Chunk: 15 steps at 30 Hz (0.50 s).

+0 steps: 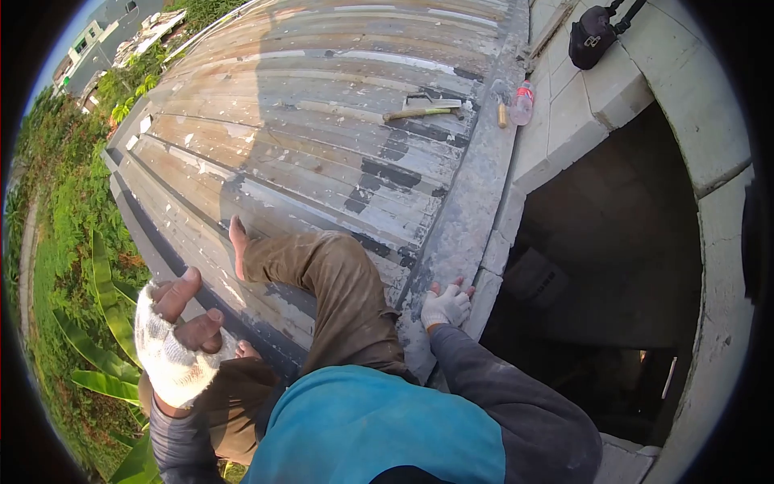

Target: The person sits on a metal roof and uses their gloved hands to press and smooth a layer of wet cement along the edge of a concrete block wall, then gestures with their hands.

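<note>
My left hand [181,347], in a white fingerless glove, is raised over my bent leg at the lower left. Its bare fingertips are partly curled and apart, with nothing seen between them. My right hand [447,306], in a matching glove, rests on the edge where the grey roof flashing [468,214] meets the pale block wall [492,258]. Its fingers are spread on the surface and hold nothing. The corrugated metal roof [298,153], worn and patched with dark strips, lies under my bare foot [238,246].
A wooden-handled tool [423,113] lies on the roof. Near it are a small tan cylinder [502,115] and a clear bottle [523,103] with a red label. A black cap-like item [592,36] sits on the blocks. A dark opening [605,266] drops at right; greenery [68,242] borders the left.
</note>
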{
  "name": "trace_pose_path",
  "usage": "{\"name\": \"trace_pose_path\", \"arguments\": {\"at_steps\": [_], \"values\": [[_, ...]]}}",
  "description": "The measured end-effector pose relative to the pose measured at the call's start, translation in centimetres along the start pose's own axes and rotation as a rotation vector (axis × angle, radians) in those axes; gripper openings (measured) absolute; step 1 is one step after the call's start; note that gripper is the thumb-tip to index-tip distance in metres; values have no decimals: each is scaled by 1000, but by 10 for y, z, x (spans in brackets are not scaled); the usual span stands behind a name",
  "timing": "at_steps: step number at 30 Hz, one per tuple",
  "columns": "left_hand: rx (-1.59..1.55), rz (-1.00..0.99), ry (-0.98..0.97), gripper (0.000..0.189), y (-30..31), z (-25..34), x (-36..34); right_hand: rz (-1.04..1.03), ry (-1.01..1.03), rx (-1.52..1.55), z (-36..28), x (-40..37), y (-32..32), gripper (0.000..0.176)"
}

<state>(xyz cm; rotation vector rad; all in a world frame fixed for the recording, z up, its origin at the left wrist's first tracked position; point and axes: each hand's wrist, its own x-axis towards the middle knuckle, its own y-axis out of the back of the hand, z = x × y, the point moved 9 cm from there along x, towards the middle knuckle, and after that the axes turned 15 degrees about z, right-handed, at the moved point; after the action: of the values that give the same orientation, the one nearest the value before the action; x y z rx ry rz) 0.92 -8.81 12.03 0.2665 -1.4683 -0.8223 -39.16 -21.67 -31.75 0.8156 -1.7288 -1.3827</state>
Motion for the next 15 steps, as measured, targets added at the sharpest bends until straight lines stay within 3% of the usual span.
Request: {"name": "trace_pose_path", "arguments": {"at_steps": [2, 7, 15], "values": [[-29, 31, 2, 34, 0, 1, -1, -9, 1, -26, 2, 1, -6, 76], [-14, -33, 11, 30, -6, -2, -8, -120, -64, 12, -1, 1, 6, 79], [-1, -37, -11, 22, -13, 0, -6, 83, 11, -36, -1, 1, 6, 78]]}}
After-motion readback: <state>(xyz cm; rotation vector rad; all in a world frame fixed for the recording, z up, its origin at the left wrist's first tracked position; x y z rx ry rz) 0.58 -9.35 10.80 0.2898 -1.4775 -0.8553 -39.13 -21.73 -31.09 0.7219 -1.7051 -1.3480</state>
